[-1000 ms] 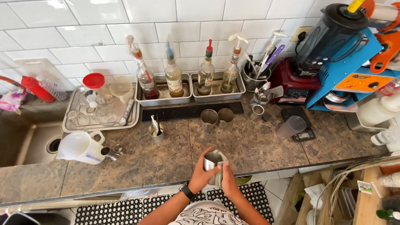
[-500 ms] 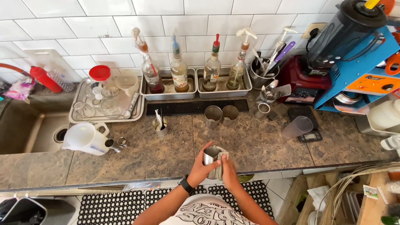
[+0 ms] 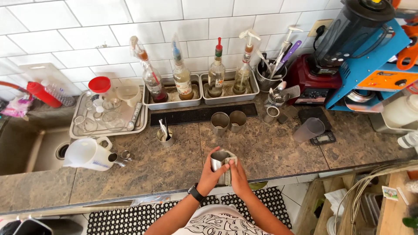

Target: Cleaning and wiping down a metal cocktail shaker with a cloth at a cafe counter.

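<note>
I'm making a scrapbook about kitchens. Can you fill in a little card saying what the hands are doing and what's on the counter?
Place: stone counter below a white tiled wall
Left hand: grips a metal cup
Right hand: presses a cloth against the cup
Behind the cup: two more metal cups, black bar mat
Trays: four pump bottles
Left side: white plastic jug, sink
Right side: blender
</note>
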